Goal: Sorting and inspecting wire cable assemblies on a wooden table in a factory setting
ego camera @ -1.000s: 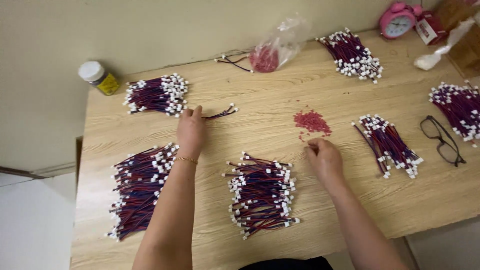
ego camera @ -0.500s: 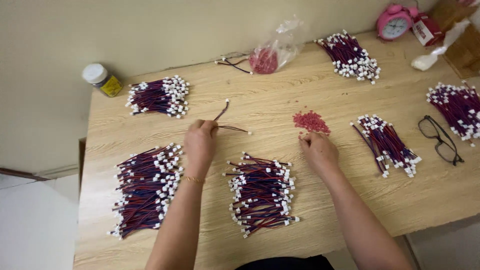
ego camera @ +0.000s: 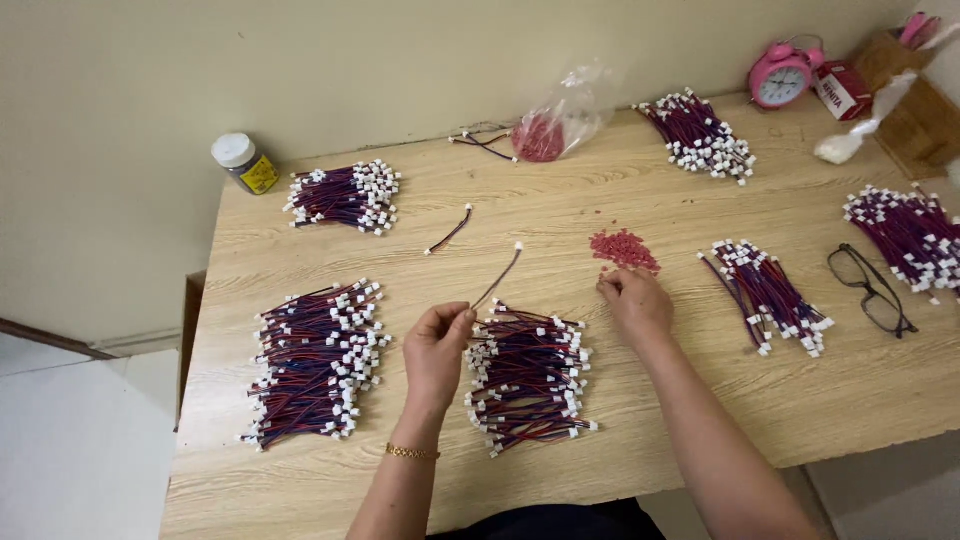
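**Left hand pinching one wire, right hand at the red pile**

Left hand (ego camera: 437,345) raised above the wooden table (ego camera: 640,210), fingers pressed together on the near end of a single short wire (ego camera: 497,279); wire slanting up and away, white plug at its far tip. Right hand (ego camera: 634,302) resting low on the table, fingertips curled in and touching the near edge of a small heap of red bits (ego camera: 624,248); impossible to tell whether anything sits between those fingertips.

Between the two hands, a bundle of red-and-dark wires (ego camera: 528,373) with white plugs, lying flat. Left of it, a bigger bundle (ego camera: 315,360). Farther back on the left, a smaller bundle (ego camera: 343,196), with a lone loose wire (ego camera: 450,230) just beside it. Right of the red heap, another bundle (ego camera: 768,294), then a pair of glasses (ego camera: 872,290). Against the wall: a small jar (ego camera: 245,163), a clear bag (ego camera: 560,115) with red contents, a pink alarm clock (ego camera: 781,76).
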